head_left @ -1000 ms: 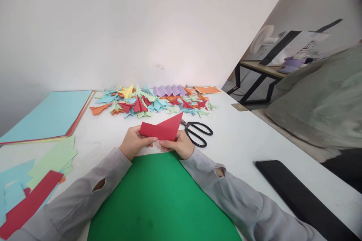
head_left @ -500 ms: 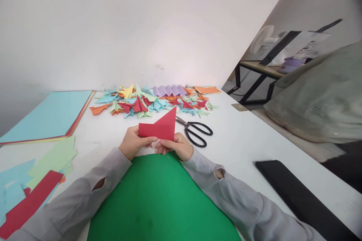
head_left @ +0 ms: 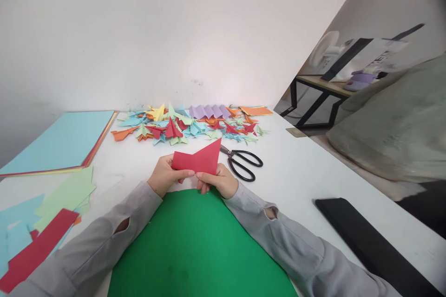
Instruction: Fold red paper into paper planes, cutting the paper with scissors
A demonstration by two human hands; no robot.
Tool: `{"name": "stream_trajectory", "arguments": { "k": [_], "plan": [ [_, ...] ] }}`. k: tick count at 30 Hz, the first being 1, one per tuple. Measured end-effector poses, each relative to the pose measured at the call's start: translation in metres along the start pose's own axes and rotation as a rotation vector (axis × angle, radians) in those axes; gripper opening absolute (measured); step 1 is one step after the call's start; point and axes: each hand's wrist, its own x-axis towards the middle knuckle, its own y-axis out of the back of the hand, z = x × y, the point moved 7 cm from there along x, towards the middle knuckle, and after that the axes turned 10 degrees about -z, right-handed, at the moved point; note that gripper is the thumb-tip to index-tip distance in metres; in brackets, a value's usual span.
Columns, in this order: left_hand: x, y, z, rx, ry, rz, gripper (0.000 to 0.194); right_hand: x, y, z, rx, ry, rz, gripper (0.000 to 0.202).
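A folded piece of red paper (head_left: pixel 200 160), with a pointed flap rising at its right end, is held up between both hands. My left hand (head_left: pixel 167 174) grips its left end, thumb in front along the lower edge. At the lower right edge, my right hand (head_left: pixel 221 179) pinches it between thumb and fingers. The two thumb tips are close together. Below the hands lies a green mat (head_left: pixel 198 246). Black-handled scissors (head_left: pixel 242 161) lie just right of the paper, blades partly hidden behind it.
Many folded paper planes (head_left: pixel 172 130) and a pleated purple paper (head_left: pixel 209 112) lie along the wall. Large coloured sheets (head_left: pixel 66 139) are stacked at left, with green offcuts (head_left: pixel 66 192) and a red strip (head_left: pixel 40 246) nearer. A black bar (head_left: pixel 376 246) lies at right.
The red paper's pointed flap has tipped a little lower and to the right. My right hand's fingers have shifted slightly beneath it. Both hands keep their hold.
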Motion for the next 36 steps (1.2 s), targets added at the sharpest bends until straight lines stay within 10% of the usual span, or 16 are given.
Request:
{"name": "stream_trajectory", "arguments": {
  "k": [36],
  "plan": [
    [0.003, 0.012, -0.007, -0.331, 0.032, 0.116, 0.016, -0.003, 0.013, -0.007, -0.118, 0.009, 0.191, 0.059]
  ]
}}
